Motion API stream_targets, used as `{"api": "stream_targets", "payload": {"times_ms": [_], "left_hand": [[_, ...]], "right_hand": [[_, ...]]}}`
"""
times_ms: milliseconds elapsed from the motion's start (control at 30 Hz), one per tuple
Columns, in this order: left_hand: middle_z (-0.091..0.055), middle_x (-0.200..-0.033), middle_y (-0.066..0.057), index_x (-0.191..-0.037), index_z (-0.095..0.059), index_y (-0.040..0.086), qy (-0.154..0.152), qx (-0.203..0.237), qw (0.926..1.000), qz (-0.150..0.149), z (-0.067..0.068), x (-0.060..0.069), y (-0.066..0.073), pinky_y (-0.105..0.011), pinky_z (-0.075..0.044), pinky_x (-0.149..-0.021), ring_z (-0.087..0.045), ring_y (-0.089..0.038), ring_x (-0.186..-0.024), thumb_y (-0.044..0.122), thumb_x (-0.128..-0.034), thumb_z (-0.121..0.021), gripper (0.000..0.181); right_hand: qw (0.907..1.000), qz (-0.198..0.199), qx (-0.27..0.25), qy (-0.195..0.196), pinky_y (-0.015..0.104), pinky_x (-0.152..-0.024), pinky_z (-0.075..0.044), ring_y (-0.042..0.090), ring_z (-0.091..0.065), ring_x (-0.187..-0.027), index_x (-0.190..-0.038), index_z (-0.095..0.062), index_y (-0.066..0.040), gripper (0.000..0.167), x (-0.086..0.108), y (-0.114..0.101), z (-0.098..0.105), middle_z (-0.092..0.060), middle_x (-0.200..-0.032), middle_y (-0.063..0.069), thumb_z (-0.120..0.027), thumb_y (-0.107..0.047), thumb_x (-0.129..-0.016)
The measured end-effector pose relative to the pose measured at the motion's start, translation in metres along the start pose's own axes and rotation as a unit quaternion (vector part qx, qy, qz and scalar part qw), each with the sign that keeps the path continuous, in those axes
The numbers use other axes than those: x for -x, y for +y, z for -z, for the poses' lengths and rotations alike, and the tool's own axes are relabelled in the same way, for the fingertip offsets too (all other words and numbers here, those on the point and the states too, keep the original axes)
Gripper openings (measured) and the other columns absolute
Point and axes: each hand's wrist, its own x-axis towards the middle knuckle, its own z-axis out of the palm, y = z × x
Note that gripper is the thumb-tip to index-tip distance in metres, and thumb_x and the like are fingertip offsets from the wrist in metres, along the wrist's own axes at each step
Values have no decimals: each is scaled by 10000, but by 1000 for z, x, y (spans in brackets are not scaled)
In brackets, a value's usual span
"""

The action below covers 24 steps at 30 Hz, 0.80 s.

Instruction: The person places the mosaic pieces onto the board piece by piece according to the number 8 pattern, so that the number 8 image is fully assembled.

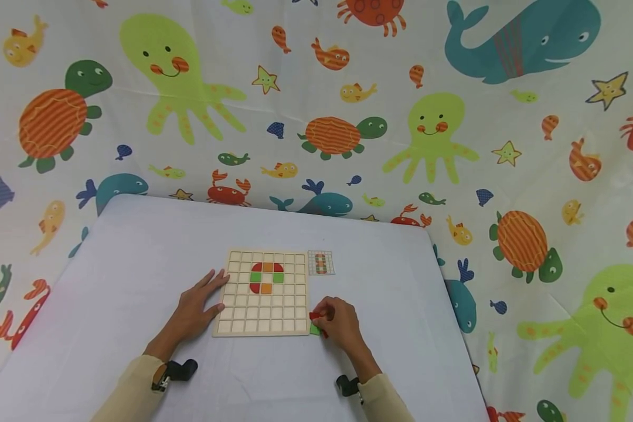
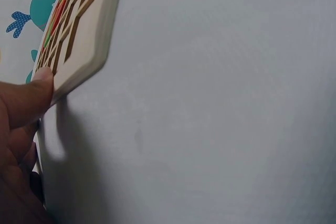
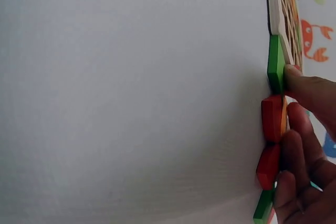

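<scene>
A square wooden grid board (image 1: 242, 300) lies on the white table. Red quarter-round, orange and green square blocks (image 1: 278, 277) fill some of its upper cells. My left hand (image 1: 196, 308) rests at the board's left edge, fingers extended; its thumb (image 2: 39, 85) touches the rim near a corner. Beside the lower right corner, my right hand (image 1: 340, 322) pinches a small red block (image 1: 314, 315) between thumb and fingers, which partly hide it. Under that hand lie loose blocks: a green one (image 3: 275, 64), red ones (image 3: 272, 118) and another green one (image 3: 264, 206).
A small pattern card (image 1: 322, 263) with a printed grid lies against the board's upper right side. Behind the white table (image 1: 390, 275) hangs a cloth (image 1: 232, 117) printed with sea animals. Dark wrist cameras (image 1: 181, 370) sit on both forearms.
</scene>
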Motion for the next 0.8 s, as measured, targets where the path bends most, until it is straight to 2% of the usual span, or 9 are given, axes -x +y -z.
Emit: {"api": "stream_targets", "payload": {"times_ms": [367,633,800], "left_hand": [[-334,-1704,-267,-1587,-476,88,-93,-38,9999,91,1,0,0,-822,-266,-1154,-309,-550,-1558,88,-934,-768,716],[-343,-1702,-261,-1584,-480,91,-67,-32,10000,37,1,0,-1,-816,-275,-1154,-315,-545,-1558,88,-931,-774,717],[-349,-1702,-254,-1583,-484,95,-60,-30,10000,26,1,-1,0,-811,-279,-1157,-317,-541,-1559,82,-929,-777,717]], "right_hand": [[9946,-280,-991,143,230,-557,-533,111,-620,-731,-985,-765,-179,150,-2,-5,-3,-701,-857,-10,-863,-119,-890],[9904,119,-1340,303,204,-723,-572,143,-667,-822,-1038,-786,-170,197,-12,-17,-4,-739,-942,-3,-857,-69,-884],[9878,205,-1509,335,212,-721,-584,125,-690,-811,-1003,-784,-180,162,-21,-24,-6,-770,-954,-6,-860,-96,-888]]}}
